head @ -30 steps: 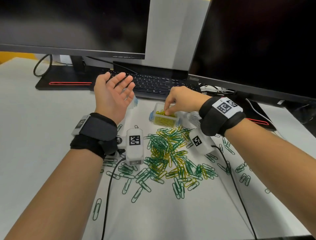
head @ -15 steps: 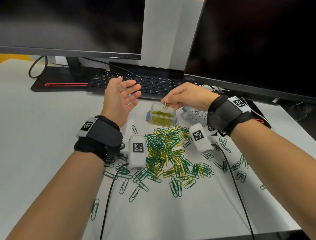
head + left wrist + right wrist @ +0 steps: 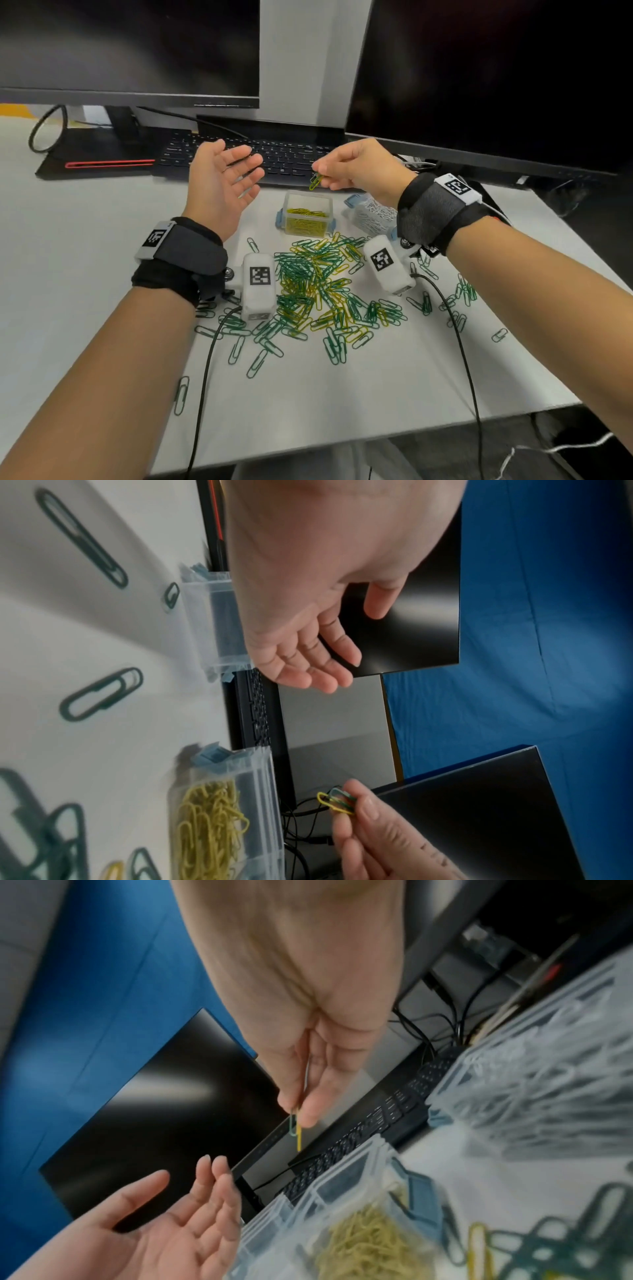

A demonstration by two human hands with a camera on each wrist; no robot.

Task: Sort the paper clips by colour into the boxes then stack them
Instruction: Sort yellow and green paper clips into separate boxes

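Observation:
My right hand [image 3: 323, 173] pinches a yellow and a green paper clip [image 3: 315, 181] in the air above the clear box of yellow clips [image 3: 307, 219]. The same clips [image 3: 337, 803] show in the left wrist view, and the clips [image 3: 296, 1130] hang from my fingertips in the right wrist view. My left hand [image 3: 227, 178] is raised palm-up, fingers spread, holding nothing, left of the box. A heap of green and yellow clips [image 3: 318, 287] lies on the white table. A second clear box [image 3: 219, 623] stands beneath my left hand.
A box of white clips [image 3: 371, 216] lies right of the yellow box. A black keyboard [image 3: 274, 159] and two monitors [image 3: 137, 51] stand behind. Loose green clips [image 3: 459, 301] are scattered at the right and front left. Wrist cables [image 3: 205, 377] trail over the table edge.
My right hand has lifted from inside the yellow box, carrying clips up and toward my left palm. My left hand has shifted slightly right, still open.

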